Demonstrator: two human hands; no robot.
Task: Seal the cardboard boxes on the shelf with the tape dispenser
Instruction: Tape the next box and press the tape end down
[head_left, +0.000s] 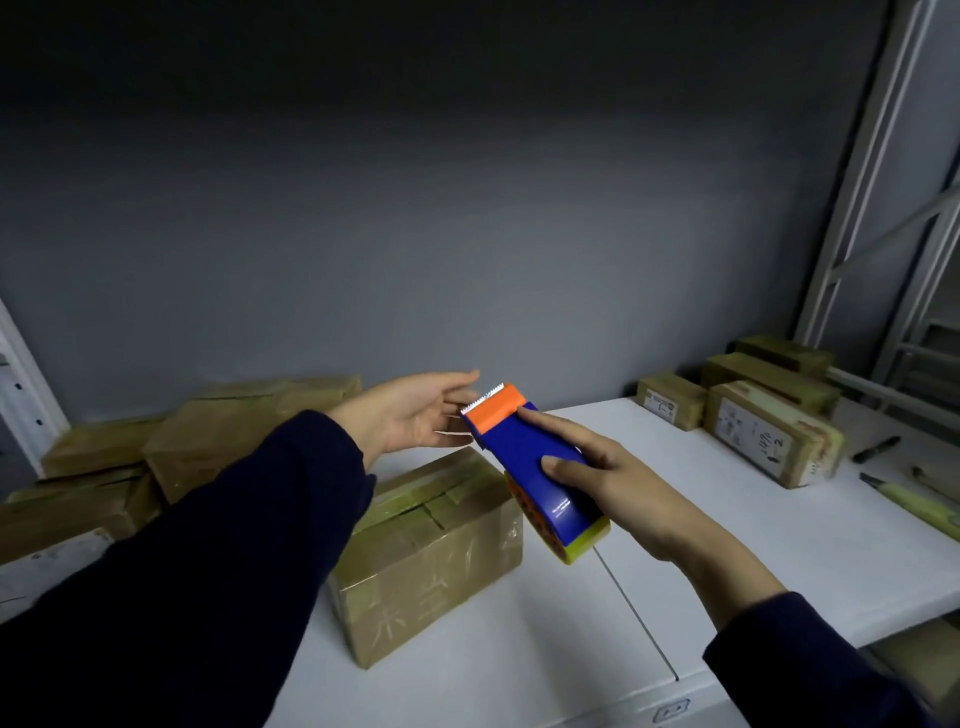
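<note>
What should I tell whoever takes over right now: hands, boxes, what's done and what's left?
Right hand grips the tape dispenser above the front box, toothed blade toward the left hand.
Left hand open, fingers straight, beside the blade; tape contact unclear.
Front box sits on the white shelf; more boxes piled left, labelled boxes right.
Done: front box flaps closed, some glossy tape on it.
Left: check every top seam, tape any unsealed.
</note>
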